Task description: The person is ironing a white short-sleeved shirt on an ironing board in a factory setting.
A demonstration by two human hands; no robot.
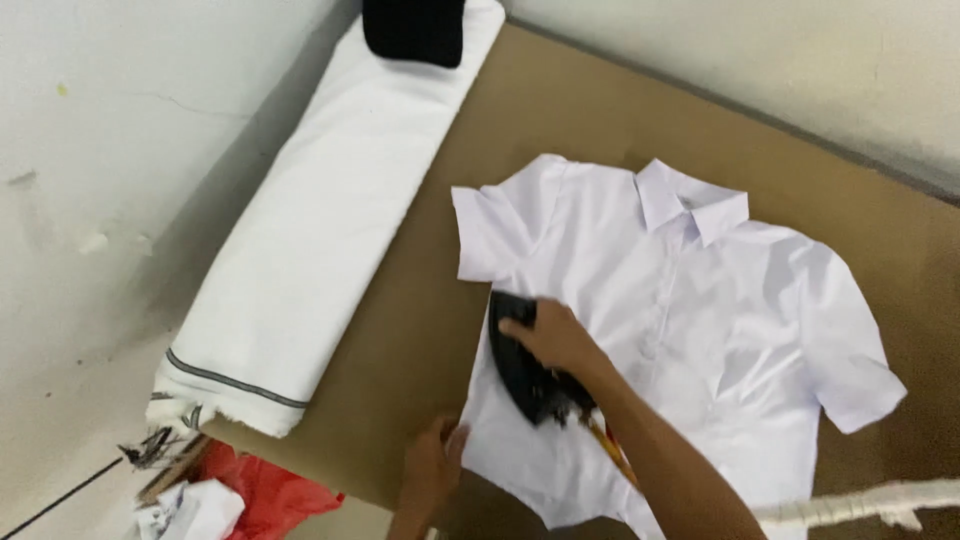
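A white short-sleeved collared shirt [700, 330] lies flat, front up, on a brown table [560, 120]. My right hand [552, 336] grips the handle of a black iron [520, 365] that rests on the shirt's left front panel, near the side seam. My left hand [432, 466] presses down on the shirt's lower hem at the table's near edge, fingers spread on the cloth. The iron's cord runs back under my right forearm.
A long folded bolt of white fabric [320, 220] lies along the table's left side, with a black object [414, 30] on its far end. A white rope-like cord [860, 503] crosses the lower right. Red material [262, 490] and scraps lie on the floor at lower left. Walls stand behind and left.
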